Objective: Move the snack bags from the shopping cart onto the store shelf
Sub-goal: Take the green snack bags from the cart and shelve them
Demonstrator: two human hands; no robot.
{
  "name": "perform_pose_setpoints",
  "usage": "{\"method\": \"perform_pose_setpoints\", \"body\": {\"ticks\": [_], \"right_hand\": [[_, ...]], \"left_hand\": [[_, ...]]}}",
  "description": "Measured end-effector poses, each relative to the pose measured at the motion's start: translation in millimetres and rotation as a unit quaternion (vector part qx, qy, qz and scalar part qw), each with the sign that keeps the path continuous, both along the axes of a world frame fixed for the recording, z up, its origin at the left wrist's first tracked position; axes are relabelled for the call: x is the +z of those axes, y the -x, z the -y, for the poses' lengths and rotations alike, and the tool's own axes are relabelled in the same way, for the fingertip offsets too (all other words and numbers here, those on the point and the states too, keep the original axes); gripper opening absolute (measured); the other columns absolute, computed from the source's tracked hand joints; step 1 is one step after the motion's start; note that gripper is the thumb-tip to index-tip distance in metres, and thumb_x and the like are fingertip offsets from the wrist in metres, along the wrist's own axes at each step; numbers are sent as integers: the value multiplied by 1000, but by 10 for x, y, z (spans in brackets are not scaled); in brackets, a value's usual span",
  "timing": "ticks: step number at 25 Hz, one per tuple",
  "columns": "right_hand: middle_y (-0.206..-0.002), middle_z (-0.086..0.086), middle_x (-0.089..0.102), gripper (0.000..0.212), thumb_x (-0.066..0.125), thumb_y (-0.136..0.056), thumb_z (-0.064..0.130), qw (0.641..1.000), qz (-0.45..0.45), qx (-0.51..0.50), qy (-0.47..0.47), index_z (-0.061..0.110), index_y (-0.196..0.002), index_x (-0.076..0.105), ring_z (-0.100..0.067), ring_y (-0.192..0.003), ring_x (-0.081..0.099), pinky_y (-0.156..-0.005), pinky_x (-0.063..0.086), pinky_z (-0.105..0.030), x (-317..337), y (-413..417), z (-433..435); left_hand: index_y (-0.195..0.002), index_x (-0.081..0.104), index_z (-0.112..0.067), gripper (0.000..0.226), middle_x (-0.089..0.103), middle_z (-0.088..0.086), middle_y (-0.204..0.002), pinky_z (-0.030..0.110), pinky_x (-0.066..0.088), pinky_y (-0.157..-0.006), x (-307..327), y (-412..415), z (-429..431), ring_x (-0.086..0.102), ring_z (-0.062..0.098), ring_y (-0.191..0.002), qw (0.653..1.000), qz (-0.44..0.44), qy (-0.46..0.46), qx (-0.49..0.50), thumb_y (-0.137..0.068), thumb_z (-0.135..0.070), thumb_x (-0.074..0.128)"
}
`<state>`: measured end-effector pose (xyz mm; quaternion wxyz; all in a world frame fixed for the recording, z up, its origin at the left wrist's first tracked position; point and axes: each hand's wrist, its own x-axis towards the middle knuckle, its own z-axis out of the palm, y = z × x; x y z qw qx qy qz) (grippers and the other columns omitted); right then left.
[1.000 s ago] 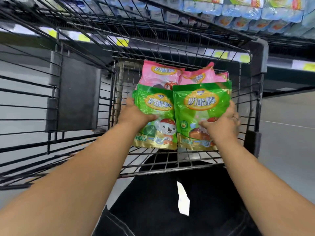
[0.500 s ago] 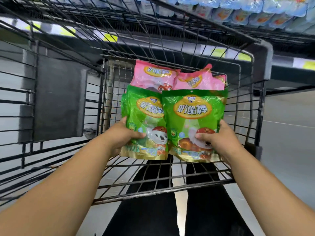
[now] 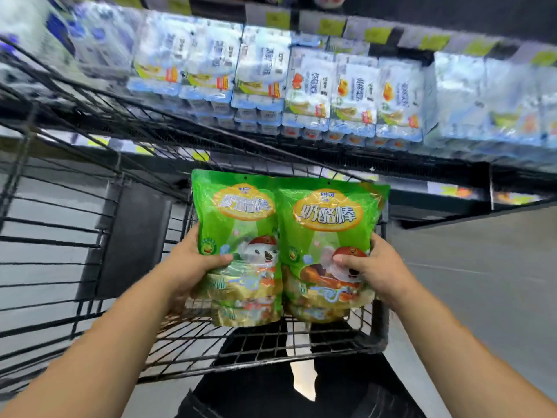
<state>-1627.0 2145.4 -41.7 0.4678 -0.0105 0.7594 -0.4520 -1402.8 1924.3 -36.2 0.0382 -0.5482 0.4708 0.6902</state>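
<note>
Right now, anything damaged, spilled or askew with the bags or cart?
Nothing stands out. Both glossy green snack bags look sealed and upright, one in each hand's grip: left hand, right hand, over the black wire cart.

Two green snack bags (image 3: 283, 236), two hands, one wire cart (image 3: 90, 236), perhaps nine blurred shelf packs (image 3: 304, 92).

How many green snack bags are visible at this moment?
2, side by side above the shopping cart. The left green bag is in the left hand; the right green bag is in the right hand. More bags may be hidden behind them.
</note>
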Motion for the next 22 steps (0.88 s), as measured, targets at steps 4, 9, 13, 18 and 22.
{"method": "perform_pose_setpoints", "body": {"ticks": [4,9,13,18,22], "right_hand": [[-97,-6,76,43,79,-70,-4,999,-19,-27,42,15,-105,63,-24,-87,72,-75,55,-35,456,314,51],[-96,-5,76,42,80,-70,-3,993,-53,-34,102,17,-104,64,-26,-90,72,-82,56,-41,1076,870,66],[-101,-13,75,50,84,-64,1,988,-58,-38,138,14,-107,63,-34,-94,71,-86,56,-50,1445,1318,-17],[-102,-16,72,49,76,-70,-6,983,-54,-31,174,4,-115,60,-34,-93,69,-81,57,-43,1817,1872,-187],[-94,-11,73,50,77,-63,-3,980,-33,-34,192,8,-109,60,-28,-81,71,-68,57,-36,1955,2224,-169]], "left_hand": [[-108,55,-24,48,77,-1,-71,40,59,-45,592,284,161,73,19,-57,997,-68,8,18,-86,18,62],[-103,56,-25,57,77,1,-73,38,58,-43,1301,776,188,74,20,-56,989,-145,20,35,-66,13,74],[-106,57,-27,60,78,3,-79,36,61,-51,1691,1192,66,75,19,-63,982,-180,58,26,-65,13,75],[-107,56,-25,47,78,-1,-73,36,61,-50,2006,1680,-215,74,17,-60,977,-201,71,21,-90,18,55],[-109,56,-29,49,78,0,-80,39,62,-55,2053,1974,-196,75,19,-65,976,-206,69,16,-90,16,56]]}}
